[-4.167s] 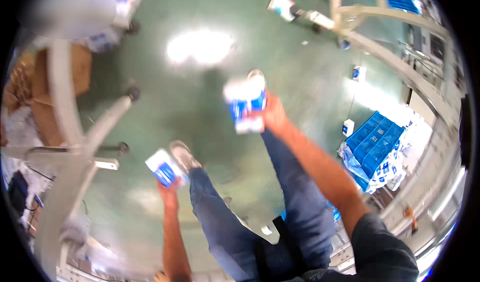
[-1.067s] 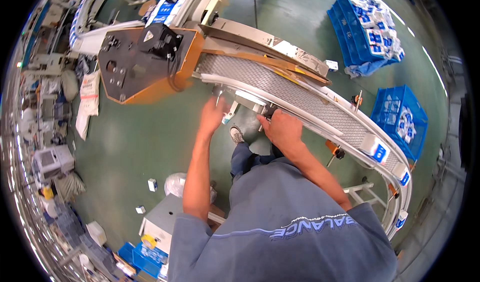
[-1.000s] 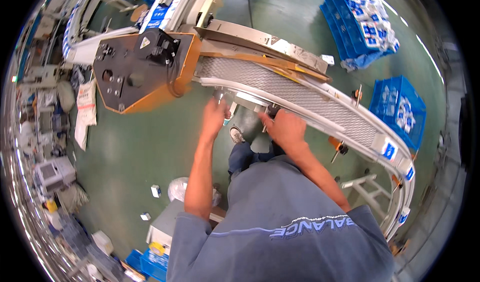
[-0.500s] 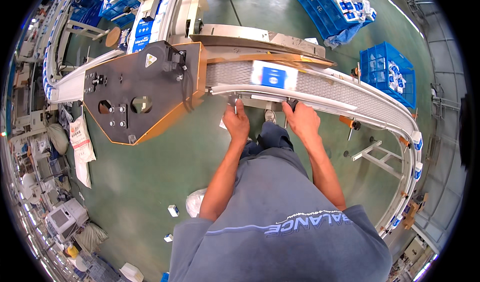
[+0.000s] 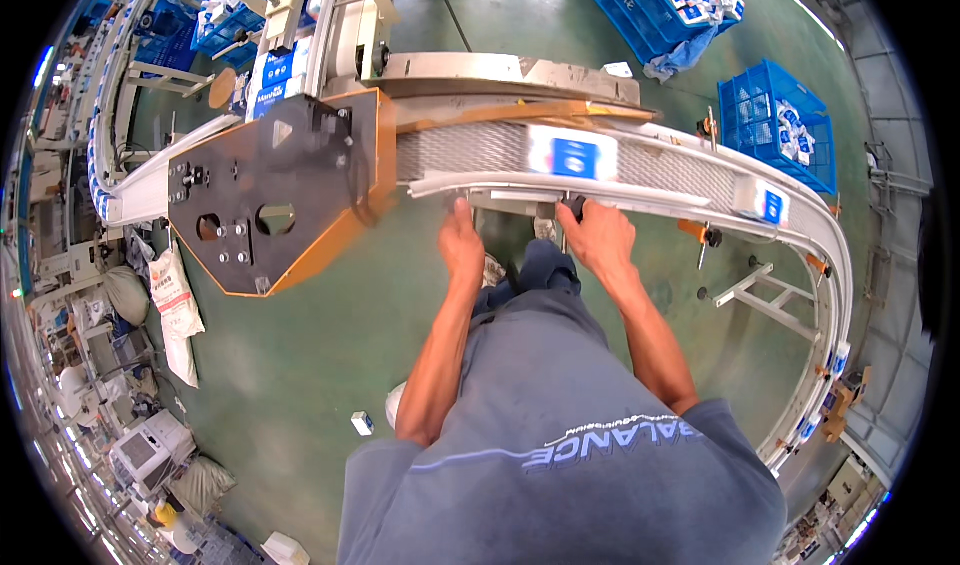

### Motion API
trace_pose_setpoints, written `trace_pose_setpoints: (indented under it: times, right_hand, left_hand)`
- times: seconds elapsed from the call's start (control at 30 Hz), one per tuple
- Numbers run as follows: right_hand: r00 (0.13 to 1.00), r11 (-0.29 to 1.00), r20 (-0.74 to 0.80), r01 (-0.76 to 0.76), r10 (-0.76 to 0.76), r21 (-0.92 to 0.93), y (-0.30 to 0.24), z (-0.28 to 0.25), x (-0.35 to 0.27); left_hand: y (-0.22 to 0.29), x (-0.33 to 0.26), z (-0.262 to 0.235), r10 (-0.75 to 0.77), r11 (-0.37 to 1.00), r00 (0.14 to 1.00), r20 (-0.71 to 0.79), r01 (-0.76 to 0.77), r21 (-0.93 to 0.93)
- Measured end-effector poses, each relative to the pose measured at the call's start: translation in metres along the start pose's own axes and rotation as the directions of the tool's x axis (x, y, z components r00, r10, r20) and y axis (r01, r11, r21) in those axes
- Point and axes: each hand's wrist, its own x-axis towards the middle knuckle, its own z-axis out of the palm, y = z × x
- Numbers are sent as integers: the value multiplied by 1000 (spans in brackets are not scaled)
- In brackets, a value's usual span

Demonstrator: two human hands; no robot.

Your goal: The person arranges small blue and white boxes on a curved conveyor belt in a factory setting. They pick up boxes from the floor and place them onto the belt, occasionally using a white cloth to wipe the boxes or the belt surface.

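Your right hand (image 5: 603, 237) is clamping thumb and fingers on a small dark knob (image 5: 577, 205) just below a smooth, pale rail (image 5: 625, 192). Your left hand (image 5: 461, 249) is reaching up to the same rail's underside; its fingertips are blurring, so whether they are gripping anything cannot be told. Past the rail, a grey belt (image 5: 465, 152) is showing a fine, scale-like texture and carrying boxy white-and-blue packs (image 5: 575, 158). Leftward, a flat, dark, many-sided cover (image 5: 300, 180) with orange edges is standing; rightward, a latticed blue crate (image 5: 747, 130) is resting on the glossy green floor (image 5: 300, 385).
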Motion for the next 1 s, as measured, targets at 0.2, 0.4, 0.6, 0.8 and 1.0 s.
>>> trace_pose_setpoints:
  times: [0.2, 0.4, 0.6, 0.8, 1.0]
  right_hand:
    - [998, 1000, 63, -10, 10, -3, 5, -2, 5]
    - [998, 1000, 63, 10, -11, 18, 9, 3, 11]
    - [997, 999, 78, -20, 17, 34, 8, 5, 10]
    - [1000, 997, 6, -31, 30, 69, 6, 6, 7]
    - [999, 995, -20, -42, 44, 90, 13, 16, 10]
  left_hand:
    - [-1, -6, 3, -2, 1000, 999, -33, 1, -24]
    - [5, -4, -2, -90, 995, 995, 51, 88, 41]
    - [28, -6, -14, -203, 962, 951, 233, 237, -131]
    - [44, 11, -17, -289, 870, 902, 322, 388, -306]
    - [37, 14, -20, -224, 861, 862, 455, 394, -322]
